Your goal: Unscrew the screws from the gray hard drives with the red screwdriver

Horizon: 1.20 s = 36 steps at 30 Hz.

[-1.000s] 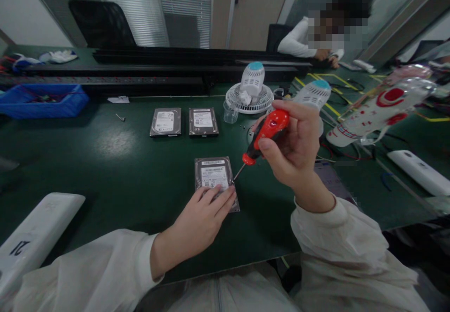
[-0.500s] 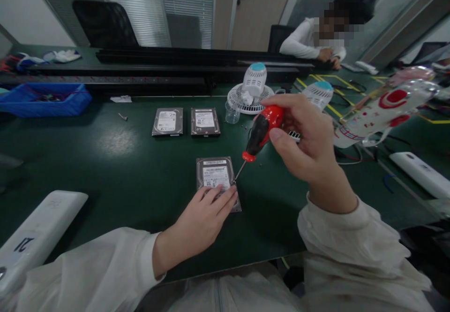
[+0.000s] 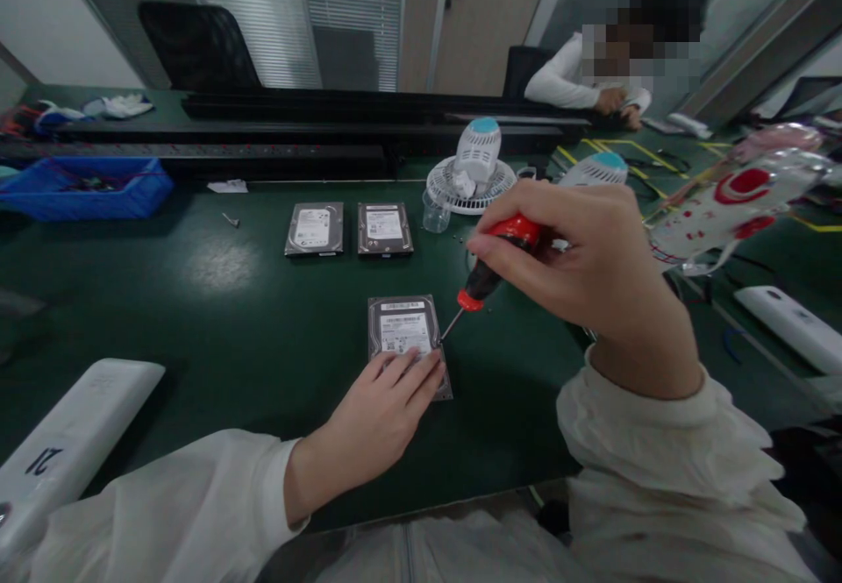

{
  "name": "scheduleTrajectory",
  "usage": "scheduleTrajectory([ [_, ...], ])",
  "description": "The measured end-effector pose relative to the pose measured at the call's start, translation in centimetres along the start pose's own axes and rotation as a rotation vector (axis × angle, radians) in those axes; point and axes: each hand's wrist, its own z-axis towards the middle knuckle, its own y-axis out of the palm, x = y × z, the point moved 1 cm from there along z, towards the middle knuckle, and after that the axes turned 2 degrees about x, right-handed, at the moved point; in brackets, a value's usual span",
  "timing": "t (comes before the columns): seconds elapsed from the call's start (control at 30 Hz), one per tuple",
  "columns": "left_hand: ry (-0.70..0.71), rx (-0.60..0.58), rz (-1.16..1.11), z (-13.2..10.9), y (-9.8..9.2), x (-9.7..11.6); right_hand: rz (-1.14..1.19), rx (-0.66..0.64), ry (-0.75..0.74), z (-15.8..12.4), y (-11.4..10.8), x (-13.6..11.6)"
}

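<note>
A hard drive (image 3: 403, 324) lies label side up on the green table in front of me. My left hand (image 3: 388, 408) rests on its lower part, fingers stretched out flat and covering that end. In my right hand (image 3: 579, 259) is a screwdriver (image 3: 483, 280) with a red and black handle, thumb and fingers closed round it. The slanted shaft has its tip at the drive's right edge, just above my left fingertips. Whether the tip sits in a screw is too small to tell.
Two more hard drives, one left (image 3: 314, 229) and one right (image 3: 385, 229), lie behind. A clear cup (image 3: 436, 212), white fan (image 3: 477, 162) and clear bottle (image 3: 730, 206) stand right. A blue bin (image 3: 85, 188) and white power banks (image 3: 85, 425) lie around. A person (image 3: 592, 74) sits across.
My right hand has turned about the screwdriver handle, with the wrist shifting right and thumb now across the handle. The tip stays at the drive's edge. My left hand keeps its place.
</note>
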Motion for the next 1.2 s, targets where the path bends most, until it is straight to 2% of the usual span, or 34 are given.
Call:
scheduleTrajectory([
  [0.13,-0.003,0.0,0.006,0.0,0.0,0.0,0.152,-0.083,-0.008,0.0,0.1,0.5],
  [0.37,-0.003,-0.006,0.007,-0.1,0.1,0.1,-0.138,-0.056,0.041,0.1,0.8,1.6],
  [0.47,-0.001,-0.008,0.006,-0.1,0.1,0.0,-0.084,-0.079,0.059,0.1,0.4,1.7],
  [0.57,0.003,-0.011,0.004,-0.2,0.0,0.0,0.015,-0.156,0.038,0.1,-0.2,1.3],
  [0.63,0.0,-0.015,0.004,-0.1,0.0,0.0,-0.018,-0.194,0.033,0.0,-0.3,1.2],
  [0.77,-0.005,-0.027,0.004,-0.1,0.1,0.0,-0.188,-0.126,0.092,-0.3,-0.1,1.5],
  [1.07,-0.009,-0.025,0.007,-0.2,0.2,0.0,0.003,-0.199,-0.026,-0.4,-1.1,1.5],
  [1.2,-0.005,-0.028,0.014,-0.1,0.1,0.0,-0.08,-0.16,0.035,-0.5,-0.5,1.5],
])
